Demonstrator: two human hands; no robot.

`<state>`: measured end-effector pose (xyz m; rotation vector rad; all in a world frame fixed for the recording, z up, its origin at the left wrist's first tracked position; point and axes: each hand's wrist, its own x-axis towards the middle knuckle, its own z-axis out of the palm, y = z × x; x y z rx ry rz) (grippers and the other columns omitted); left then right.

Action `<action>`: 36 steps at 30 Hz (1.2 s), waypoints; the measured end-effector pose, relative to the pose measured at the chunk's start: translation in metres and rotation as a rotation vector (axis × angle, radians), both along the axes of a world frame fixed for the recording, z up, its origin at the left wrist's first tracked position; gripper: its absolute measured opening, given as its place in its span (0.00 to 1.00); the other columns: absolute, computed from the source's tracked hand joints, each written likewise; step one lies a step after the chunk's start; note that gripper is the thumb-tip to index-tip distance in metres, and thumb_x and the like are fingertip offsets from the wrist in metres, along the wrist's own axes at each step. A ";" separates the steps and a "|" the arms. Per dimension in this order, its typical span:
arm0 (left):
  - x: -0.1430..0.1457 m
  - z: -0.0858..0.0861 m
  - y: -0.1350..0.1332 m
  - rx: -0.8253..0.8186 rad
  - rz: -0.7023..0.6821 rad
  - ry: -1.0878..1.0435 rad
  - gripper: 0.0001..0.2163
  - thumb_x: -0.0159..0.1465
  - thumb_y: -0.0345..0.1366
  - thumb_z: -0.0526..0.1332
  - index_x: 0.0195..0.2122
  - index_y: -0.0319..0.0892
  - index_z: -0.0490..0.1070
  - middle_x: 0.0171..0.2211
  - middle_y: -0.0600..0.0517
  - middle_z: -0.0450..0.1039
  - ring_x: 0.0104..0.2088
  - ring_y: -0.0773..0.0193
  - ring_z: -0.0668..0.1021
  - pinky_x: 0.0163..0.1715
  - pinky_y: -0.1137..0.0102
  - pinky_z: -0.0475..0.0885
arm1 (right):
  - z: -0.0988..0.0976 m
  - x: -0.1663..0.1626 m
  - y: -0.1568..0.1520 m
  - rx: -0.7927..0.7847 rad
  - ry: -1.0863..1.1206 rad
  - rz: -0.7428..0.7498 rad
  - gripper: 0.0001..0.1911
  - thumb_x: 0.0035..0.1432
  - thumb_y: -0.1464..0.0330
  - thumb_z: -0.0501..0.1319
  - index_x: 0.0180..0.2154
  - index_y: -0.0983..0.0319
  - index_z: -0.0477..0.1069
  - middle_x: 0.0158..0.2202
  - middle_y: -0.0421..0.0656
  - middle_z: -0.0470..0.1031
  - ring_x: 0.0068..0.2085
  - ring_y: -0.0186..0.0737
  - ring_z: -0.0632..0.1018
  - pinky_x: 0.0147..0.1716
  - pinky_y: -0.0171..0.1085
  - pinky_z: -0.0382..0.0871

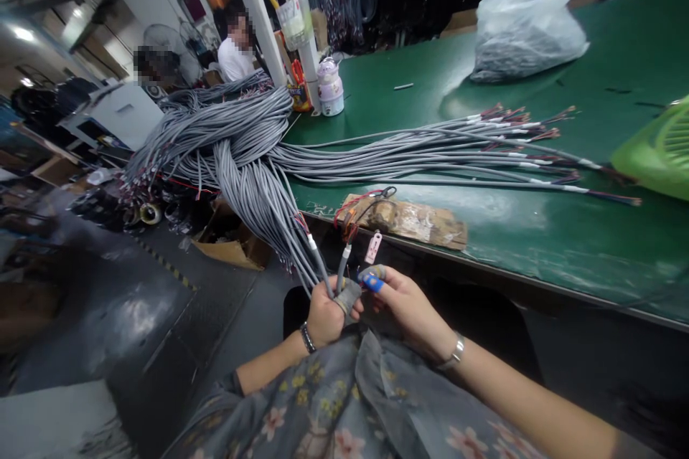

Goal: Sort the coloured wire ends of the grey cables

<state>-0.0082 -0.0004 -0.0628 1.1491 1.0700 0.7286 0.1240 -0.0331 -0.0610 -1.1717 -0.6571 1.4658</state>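
Our left hand (326, 315) is fisted around 1 grey cable (343, 264). The cable stands nearly upright from the grip, and its stripped end of red wires (349, 224) points up toward the table edge. Our right hand (410, 307) sits just beside it with covered fingertips (371, 280) pressed together; what they pinch is too small to tell. Strands of the cable bundle (252, 172) slant up-left from the fist and drape over the green table (538, 229), near a cardboard pad (414, 221).
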 end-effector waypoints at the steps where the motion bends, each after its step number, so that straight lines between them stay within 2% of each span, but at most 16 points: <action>1: 0.000 0.000 0.000 0.005 0.016 0.001 0.20 0.49 0.53 0.67 0.20 0.39 0.69 0.15 0.52 0.70 0.14 0.71 0.68 0.15 0.76 0.60 | 0.002 0.002 0.000 0.006 -0.021 0.007 0.24 0.40 0.49 0.69 0.27 0.62 0.68 0.18 0.35 0.65 0.20 0.30 0.61 0.22 0.33 0.53; 7: 0.001 -0.001 -0.001 0.031 0.025 0.003 0.19 0.50 0.51 0.68 0.19 0.39 0.70 0.15 0.52 0.70 0.14 0.71 0.69 0.15 0.76 0.61 | 0.005 0.004 0.000 0.017 -0.068 0.013 0.25 0.36 0.49 0.71 0.24 0.62 0.68 0.18 0.35 0.65 0.21 0.29 0.61 0.22 0.33 0.53; 14: 0.006 -0.006 -0.001 -0.045 0.238 -0.076 0.22 0.44 0.55 0.69 0.23 0.38 0.71 0.14 0.54 0.69 0.12 0.72 0.67 0.13 0.77 0.60 | -0.001 -0.003 -0.001 -0.027 0.110 0.020 0.24 0.39 0.51 0.71 0.26 0.61 0.66 0.21 0.39 0.72 0.21 0.31 0.66 0.22 0.33 0.54; 20: 0.007 -0.006 0.001 -0.023 0.278 -0.092 0.21 0.45 0.53 0.69 0.21 0.39 0.68 0.13 0.55 0.67 0.12 0.74 0.66 0.13 0.78 0.59 | -0.003 -0.002 0.000 -0.035 0.087 -0.007 0.24 0.35 0.52 0.73 0.24 0.62 0.68 0.20 0.38 0.69 0.21 0.29 0.63 0.22 0.32 0.52; 26: 0.007 -0.007 0.001 -0.002 0.201 -0.039 0.20 0.47 0.52 0.68 0.21 0.39 0.68 0.13 0.56 0.67 0.12 0.74 0.65 0.13 0.78 0.58 | 0.002 0.004 0.004 -0.053 0.058 0.045 0.25 0.33 0.50 0.72 0.26 0.62 0.71 0.16 0.34 0.64 0.20 0.29 0.60 0.22 0.33 0.54; 33: 0.001 -0.002 0.000 0.033 -0.005 0.042 0.19 0.48 0.51 0.68 0.20 0.40 0.67 0.13 0.55 0.67 0.13 0.73 0.66 0.14 0.77 0.61 | 0.000 0.006 0.005 -0.049 0.021 0.051 0.27 0.33 0.48 0.72 0.24 0.62 0.67 0.17 0.36 0.66 0.20 0.29 0.62 0.21 0.33 0.53; 36: 0.001 -0.002 0.000 0.018 -0.021 0.045 0.19 0.46 0.50 0.69 0.19 0.40 0.67 0.13 0.55 0.67 0.13 0.73 0.66 0.14 0.76 0.61 | -0.001 0.003 0.004 -0.020 -0.004 0.037 0.27 0.34 0.47 0.71 0.24 0.62 0.67 0.18 0.36 0.67 0.20 0.30 0.63 0.21 0.33 0.55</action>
